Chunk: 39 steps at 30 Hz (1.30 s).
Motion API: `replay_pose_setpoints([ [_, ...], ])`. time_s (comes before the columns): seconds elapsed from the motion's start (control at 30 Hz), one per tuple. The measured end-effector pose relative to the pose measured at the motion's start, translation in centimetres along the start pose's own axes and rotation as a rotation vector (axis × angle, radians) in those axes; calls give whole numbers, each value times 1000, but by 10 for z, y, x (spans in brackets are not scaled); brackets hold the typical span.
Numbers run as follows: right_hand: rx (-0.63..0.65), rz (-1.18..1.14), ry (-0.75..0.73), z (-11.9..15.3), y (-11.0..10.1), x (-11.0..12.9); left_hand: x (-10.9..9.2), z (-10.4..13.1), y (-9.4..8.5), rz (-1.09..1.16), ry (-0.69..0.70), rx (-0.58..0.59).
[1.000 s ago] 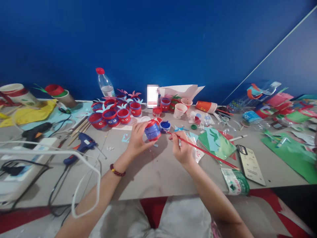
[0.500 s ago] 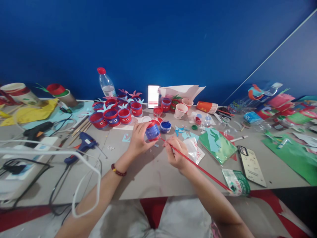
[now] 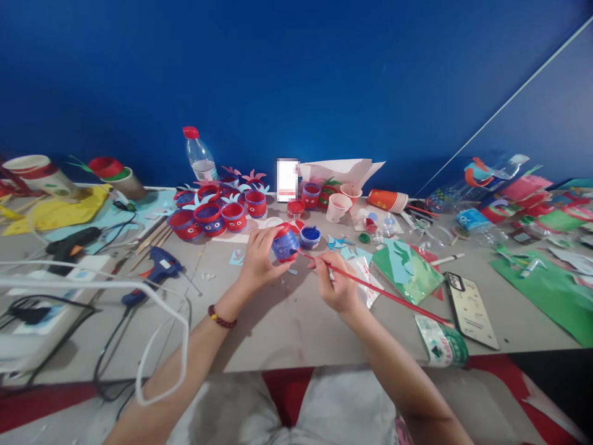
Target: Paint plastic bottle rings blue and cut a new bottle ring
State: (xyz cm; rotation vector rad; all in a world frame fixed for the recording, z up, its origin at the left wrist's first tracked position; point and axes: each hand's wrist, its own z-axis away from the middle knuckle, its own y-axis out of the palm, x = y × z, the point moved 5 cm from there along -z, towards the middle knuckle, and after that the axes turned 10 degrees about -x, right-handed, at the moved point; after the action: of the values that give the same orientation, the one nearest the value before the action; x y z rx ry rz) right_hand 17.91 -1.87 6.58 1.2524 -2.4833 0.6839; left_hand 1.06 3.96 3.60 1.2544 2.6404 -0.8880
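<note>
A red and blue painted cup is tilted on its side in my left hand, thumb below and fingers on top. My right hand grips a long red paintbrush, whose tip touches the blue band of the cup. Right beside the cup stands an open jar of blue paint. Behind it is an open jar of red paint. Finished-looking red and blue cups with eyes and paper leaves stand in a group at the left of the jars.
At the left lie a blue glue gun, a black glue gun and white cables. White paper cups stand behind. On the right are a green packet, a phone and green paper.
My right hand has shifted slightly right, and the brush's back end has swung up and right. The brush tip now rests higher on the cup's blue band. My left hand has barely moved.
</note>
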Motion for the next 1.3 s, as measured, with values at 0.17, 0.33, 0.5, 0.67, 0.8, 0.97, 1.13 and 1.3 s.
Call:
replay_pose_setpoints([
  [0.17,-48,144,51,1,-7,-16,-2,-2,-3,35,-14,7],
  [0.33,50,51,56,12,5,-16,-4,-2,0,32,7,13],
  [0.5,93,-87,-12,14,11,-1,0,0,2,2,-25,45],
  [0.67,108,-178,114,12,10,-1,0,2,4,1,-24,50],
  [0.8,139,-135,117,11,13,-2,1,2,5,-14,-50,43],
  [0.97,47,-61,77,3,6,-3,1,0,2,-9,-49,35],
  [1.13,9,83,120,5,1,-19,1,-1,0,-11,-80,50],
  [1.3,102,24,45,12,12,-10,-1,-1,2,2,-52,70],
])
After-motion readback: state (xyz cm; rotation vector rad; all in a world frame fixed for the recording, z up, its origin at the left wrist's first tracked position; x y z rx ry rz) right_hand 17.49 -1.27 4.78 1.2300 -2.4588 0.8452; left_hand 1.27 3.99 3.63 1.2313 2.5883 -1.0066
